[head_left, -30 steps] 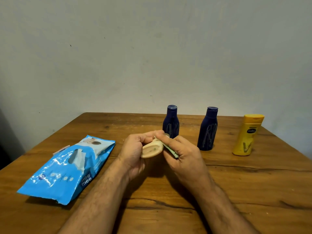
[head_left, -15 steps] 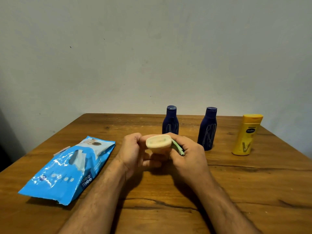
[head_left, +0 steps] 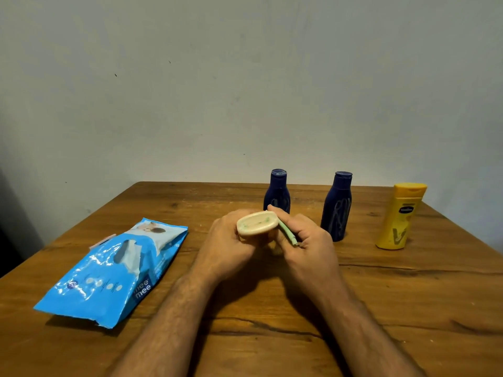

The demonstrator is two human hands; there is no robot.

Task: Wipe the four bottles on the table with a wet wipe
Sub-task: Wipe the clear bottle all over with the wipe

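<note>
Bottles: one cream (head_left: 257,223) gripped by both hands' fingers (head_left: 275,210), two navy (head_left: 277,194) (head_left: 337,206), one yellow (head_left: 400,216).

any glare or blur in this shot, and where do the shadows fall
Head view: glare streaks the blue wipes pack; shadows pool on the table beneath the forearms and beside the pack; bottle labels are soft, the yellow bottle leans from wide-angle distortion.

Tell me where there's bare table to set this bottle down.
Bare wood lies between the wipes pack and the left hand, and along the near edge right of the right hand. The back right is crowded: two blue bottles and the yellow bottle stand in a row.
</note>
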